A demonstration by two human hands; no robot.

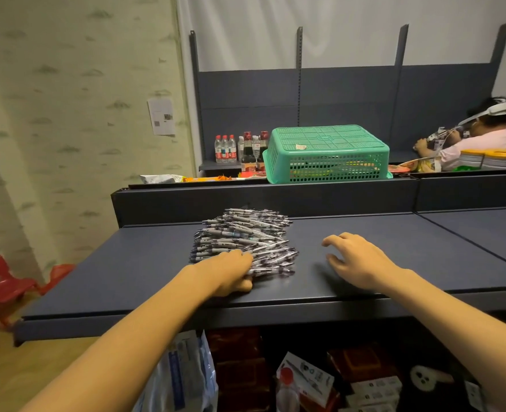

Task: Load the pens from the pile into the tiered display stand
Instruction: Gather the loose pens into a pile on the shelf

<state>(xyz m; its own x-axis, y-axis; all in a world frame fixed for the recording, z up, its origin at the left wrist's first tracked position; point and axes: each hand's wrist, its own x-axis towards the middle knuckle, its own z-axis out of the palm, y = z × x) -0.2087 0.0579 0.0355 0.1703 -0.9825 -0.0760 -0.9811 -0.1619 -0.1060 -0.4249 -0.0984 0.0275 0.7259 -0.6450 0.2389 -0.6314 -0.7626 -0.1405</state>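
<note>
The pile of pens [243,242] is lying on the dark shelf top [133,272], a little toward twelve o'clock from its front edge, and it is looking full and undisturbed, so by my reading the loading is only starting. No tiered display stand is showing anywhere in view, so nothing is loaded yet and the whole pile is remaining to move. The left hand [231,270] is resting at the six o'clock side of the pile, fingers curling around a few of the nearest pens; how many it is gripping I cannot tell. The right hand [356,260] is hovering at three o'clock from the pile, just beside it, fingers spread loosely and holding nothing. Bare shelf surface is stretching toward three and nine o'clock, giving room to sweep pens sideways. At twelve o'clock a raised back ledge [263,200] is blocking travel, with an upturned green basket [326,154] sitting beyond it.
</note>
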